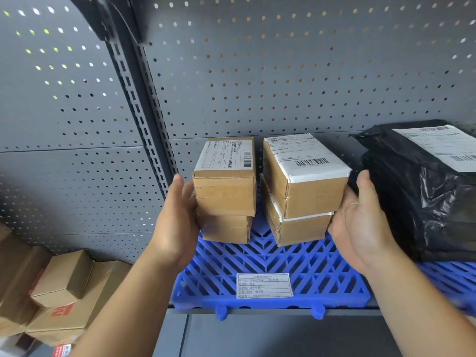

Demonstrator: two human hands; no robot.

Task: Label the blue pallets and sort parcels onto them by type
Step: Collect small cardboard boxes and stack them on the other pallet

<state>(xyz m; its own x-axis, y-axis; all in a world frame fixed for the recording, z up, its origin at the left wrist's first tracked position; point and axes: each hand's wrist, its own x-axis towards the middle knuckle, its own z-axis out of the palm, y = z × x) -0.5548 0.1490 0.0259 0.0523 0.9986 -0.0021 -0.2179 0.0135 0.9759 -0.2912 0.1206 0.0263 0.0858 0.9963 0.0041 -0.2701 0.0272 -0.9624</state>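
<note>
Two stacks of small brown cardboard parcels stand on a blue pallet (260, 258) on a grey shelf. The left stack (224, 194) and the right stack (307, 186) are each two boxes high, with white shipping labels on top. My left hand (177, 220) presses flat against the left side of the left stack, thumb up. Beside the lower right box, my right hand (360, 225) is open with the palm turned toward the right stack. A white paper label (264, 285) is stuck near the pallet's front edge.
A pile of black plastic mailer bags (422, 197) with a white label sits to the right on a second blue pallet (448, 275). A grey pegboard wall (283, 73) backs the shelf. Larger cardboard boxes (64, 282) lie low at the left.
</note>
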